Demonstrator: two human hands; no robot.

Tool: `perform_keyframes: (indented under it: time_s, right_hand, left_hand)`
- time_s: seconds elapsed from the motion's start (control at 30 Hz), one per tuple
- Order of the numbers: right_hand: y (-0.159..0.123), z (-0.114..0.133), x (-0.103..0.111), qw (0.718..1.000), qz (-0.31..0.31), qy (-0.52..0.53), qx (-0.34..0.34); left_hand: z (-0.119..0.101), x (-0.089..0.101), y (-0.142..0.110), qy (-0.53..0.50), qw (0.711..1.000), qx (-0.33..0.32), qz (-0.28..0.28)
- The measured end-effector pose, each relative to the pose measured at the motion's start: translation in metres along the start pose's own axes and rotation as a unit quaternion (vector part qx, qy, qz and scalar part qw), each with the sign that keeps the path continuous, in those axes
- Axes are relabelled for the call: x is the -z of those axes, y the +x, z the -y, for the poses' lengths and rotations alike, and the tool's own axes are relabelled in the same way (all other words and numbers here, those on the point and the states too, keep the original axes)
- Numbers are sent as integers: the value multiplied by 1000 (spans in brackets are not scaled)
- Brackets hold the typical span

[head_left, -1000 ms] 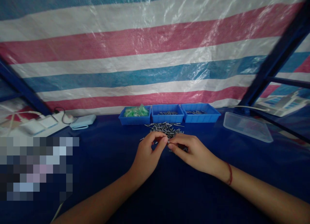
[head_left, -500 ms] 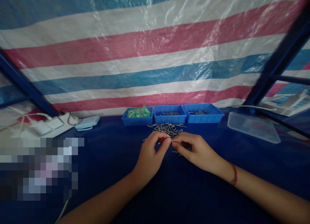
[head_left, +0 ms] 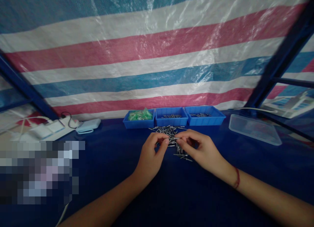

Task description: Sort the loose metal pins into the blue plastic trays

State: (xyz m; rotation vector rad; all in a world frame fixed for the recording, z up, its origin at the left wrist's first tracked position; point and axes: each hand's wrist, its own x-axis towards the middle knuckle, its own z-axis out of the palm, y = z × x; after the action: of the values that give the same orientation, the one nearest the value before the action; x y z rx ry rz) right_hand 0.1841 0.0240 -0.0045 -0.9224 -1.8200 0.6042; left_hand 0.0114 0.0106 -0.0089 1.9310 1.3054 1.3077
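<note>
Left hand (head_left: 152, 152) and right hand (head_left: 199, 146) are now parting slightly, exposing a thin metal pin (head_left: 174, 138) between their fingertips. Right-hand fingers are pinching one end; left fingertips are nearly meeting, their hold unclear. Both are partly obscuring the pin pile (head_left: 169, 130).

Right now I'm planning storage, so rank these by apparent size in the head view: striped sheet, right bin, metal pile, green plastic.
1. Striped sheet
2. Right bin and metal pile: unsure, the pile is partly hidden
3. Green plastic
</note>
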Motion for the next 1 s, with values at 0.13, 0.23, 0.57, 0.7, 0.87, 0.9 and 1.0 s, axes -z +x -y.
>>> perform_keyframes:
  time_s: [0.13, 0.23, 0.57, 0.7, 0.87, 0.9, 1.0]
  right_hand:
    - [-2, 6, -1, 999, -8, 19, 25]
    - [-3, 9, 0, 999, 11, 5, 43]
    - [1, 14, 13, 972, 27, -142, 184]
    - [17, -6, 31, 967, -46, -206, 141]
    - [45, -64, 66, 910, -232, -342, -10]
    - [48, -75, 71, 905, -227, -358, -14]
    - [50, -95, 82, 897, -219, -382, -21]
  left_hand:
    - [2, 0, -1, 1, 1000, 1, 19]
    - [4, -2, -1, 4, 999, -9, 37]
    - [2, -4, -1, 4, 998, -12, 59]
    - [0, -2, 0, 4, 999, 22, 27]
    - [4, -4, 1, 3, 999, 33, 26]
    - [4, -4, 1, 5, 999, 31, 31]
    - [4, 1, 7, 7, 999, 32, 33]
